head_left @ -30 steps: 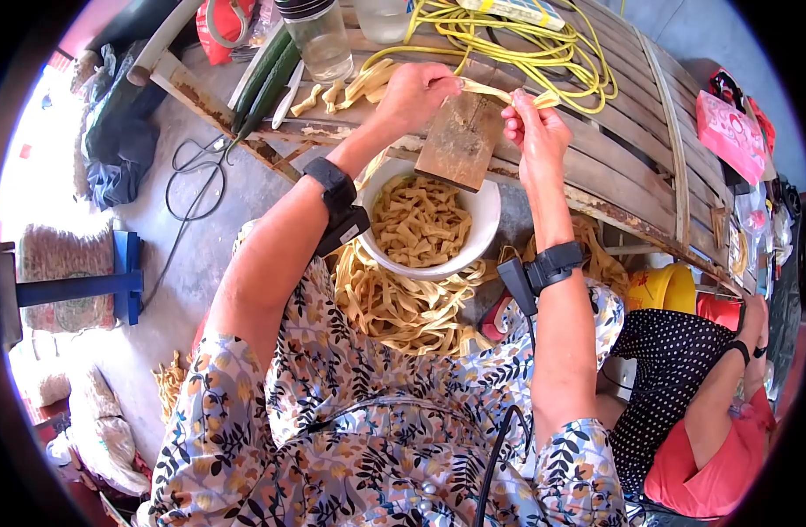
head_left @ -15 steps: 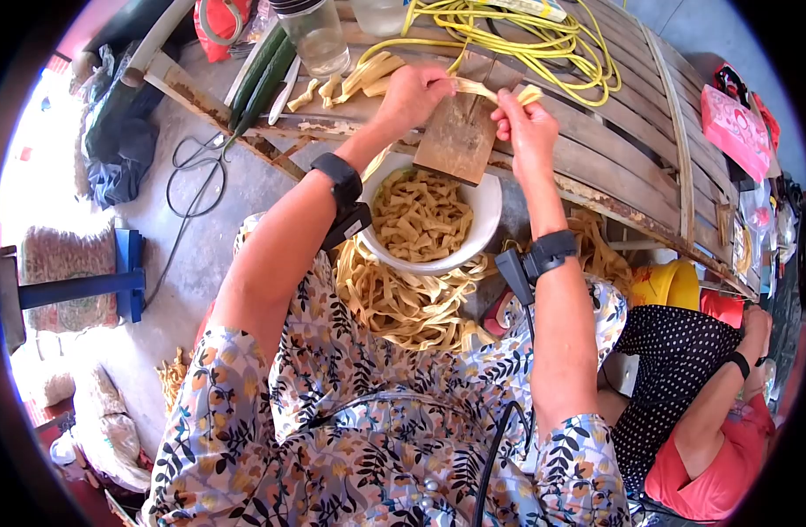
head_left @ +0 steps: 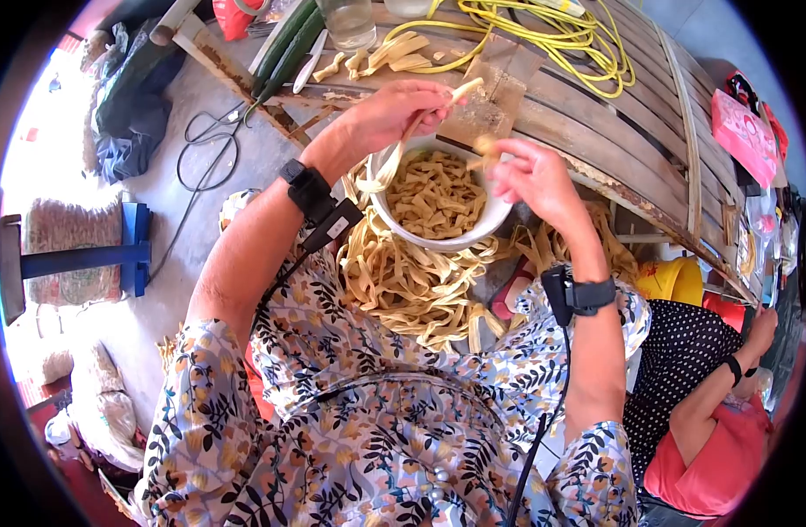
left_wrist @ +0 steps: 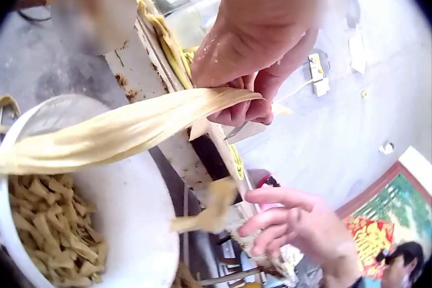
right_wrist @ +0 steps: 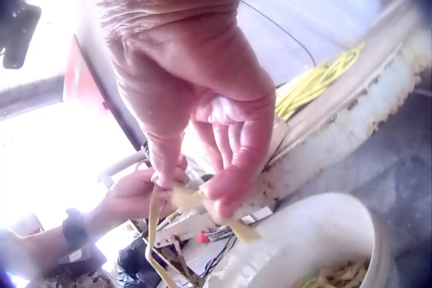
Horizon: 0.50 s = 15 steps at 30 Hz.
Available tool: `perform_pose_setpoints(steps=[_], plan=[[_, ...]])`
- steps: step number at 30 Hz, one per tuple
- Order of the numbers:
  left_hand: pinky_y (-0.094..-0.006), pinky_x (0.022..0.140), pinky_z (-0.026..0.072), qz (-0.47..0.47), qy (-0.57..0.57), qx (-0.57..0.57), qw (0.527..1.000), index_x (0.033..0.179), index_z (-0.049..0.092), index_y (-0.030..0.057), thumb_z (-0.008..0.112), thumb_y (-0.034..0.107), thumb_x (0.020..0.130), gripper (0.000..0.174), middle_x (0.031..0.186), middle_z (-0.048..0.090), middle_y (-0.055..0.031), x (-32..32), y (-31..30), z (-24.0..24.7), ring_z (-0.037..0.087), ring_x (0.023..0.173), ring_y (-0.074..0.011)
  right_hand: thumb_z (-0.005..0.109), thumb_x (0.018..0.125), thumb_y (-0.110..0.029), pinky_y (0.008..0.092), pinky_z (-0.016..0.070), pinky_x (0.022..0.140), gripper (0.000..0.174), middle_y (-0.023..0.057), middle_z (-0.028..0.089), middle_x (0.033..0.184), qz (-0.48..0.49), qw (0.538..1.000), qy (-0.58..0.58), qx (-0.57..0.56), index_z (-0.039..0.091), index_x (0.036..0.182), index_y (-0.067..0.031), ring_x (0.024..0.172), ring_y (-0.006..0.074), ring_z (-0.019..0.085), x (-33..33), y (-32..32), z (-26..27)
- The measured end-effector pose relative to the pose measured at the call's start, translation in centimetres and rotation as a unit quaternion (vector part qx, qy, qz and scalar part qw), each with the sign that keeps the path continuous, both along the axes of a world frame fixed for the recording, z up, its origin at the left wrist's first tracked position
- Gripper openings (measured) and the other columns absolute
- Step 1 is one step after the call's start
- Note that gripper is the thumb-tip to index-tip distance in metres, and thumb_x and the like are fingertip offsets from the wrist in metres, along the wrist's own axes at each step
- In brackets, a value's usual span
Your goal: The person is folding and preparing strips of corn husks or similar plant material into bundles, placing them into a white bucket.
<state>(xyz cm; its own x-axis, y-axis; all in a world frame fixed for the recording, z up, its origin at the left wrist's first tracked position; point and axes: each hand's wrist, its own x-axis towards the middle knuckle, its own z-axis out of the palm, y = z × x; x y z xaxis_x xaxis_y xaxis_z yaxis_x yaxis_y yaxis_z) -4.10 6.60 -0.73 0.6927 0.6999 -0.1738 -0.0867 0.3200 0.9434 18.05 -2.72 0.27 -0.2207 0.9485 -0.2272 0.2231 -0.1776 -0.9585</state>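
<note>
Strip of pale yellow, soft-looking material [left_wrist: 121,133]: it runs from the left hand [head_left: 405,107] down across the rim of a white tub [left_wrist: 138,214]. The left hand's fingers pinch the strip near its upper end. The right hand [head_left: 539,180] is fairly wide, its fingers loosely extended, with one blurred knotted piece [left_wrist: 217,207] just beside the fingertips.

There is one tub, holding too many small pieces [head_left: 434,193] to count; one heap of long strips [head_left: 412,281] below it; and, on the slatted surface [head_left: 587,140], one wooden board [head_left: 500,88], two long green vegetables [head_left: 289,53] and one coil of yellow cord [head_left: 557,44].

The left wrist view shows a gap between knotted piece and right hand, unclear from the head view; it alone shows a wall picture [left_wrist: 398,207]. Only the head view shows the whole heap.
</note>
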Motion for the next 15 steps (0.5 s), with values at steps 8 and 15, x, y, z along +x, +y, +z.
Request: perform_pose_setpoints(steps=[8,15], plan=[[-0.0223,0.053,0.0453,0.100,0.210,0.446,0.864,0.095,0.060,0.0070,0.054,0.006,0.080,0.016,0.070,0.057,-0.0044,2.8,-4.1,0.5,0.055,0.060,-0.0115,0.052,0.086,-0.013,0.0216,0.0469,0.062,0.019,0.0086,0.063,0.076,-0.153,0.970,0.013,0.186,0.060,0.094,0.0026,0.068,0.0110,0.058,0.9,1.0,0.3],[-0.0297,0.058,0.0487,0.004,0.157,0.713,0.683,0.093,0.057,0.0102,0.062,0.013,0.065,0.028,0.080,0.058,-0.0061,4.3,-6.8,1.3,0.060,0.071,-0.0239,0.050,0.086,-0.013,0.0199,0.0414,0.042,0.017,0.0059,0.057,0.061,-0.010,0.989,0.072,-0.128,0.060,0.079,-0.0010,0.048,0.0099,0.053,-0.4,-0.2,-0.1]])
